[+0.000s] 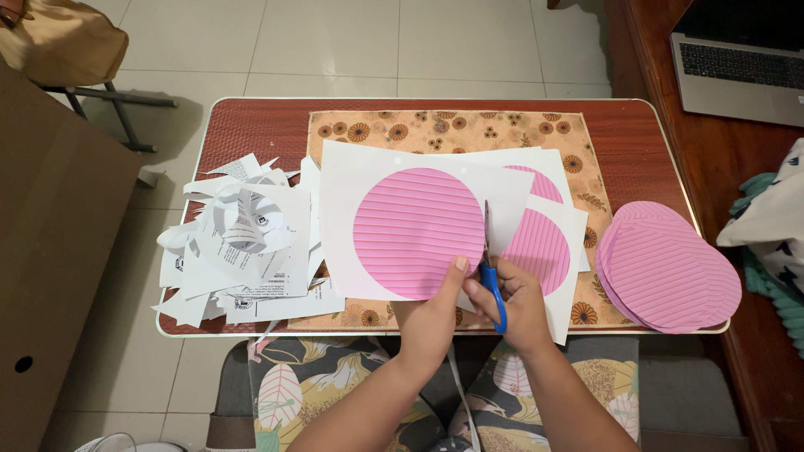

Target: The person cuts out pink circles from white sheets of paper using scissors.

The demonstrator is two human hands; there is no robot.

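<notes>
Near the front edge of the dark red table point(251, 125), the white paper sheet printed with a pink ribbed circle point(416, 232) lies over a floral mat, pinched at its lower edge by the left hand point(431, 314), while the right hand point(519, 305) is closed through the blue-handled scissors point(489, 268), whose blades point straight away from the person along the circle's right rim. Under it lie more such printed sheets point(544, 238); white paper scraps point(239, 251) crowd the left side to the table's edge, a stack of cut pink ribbed discs point(670, 268) overhangs the right front corner, and bare table shows only along the far edge.
</notes>
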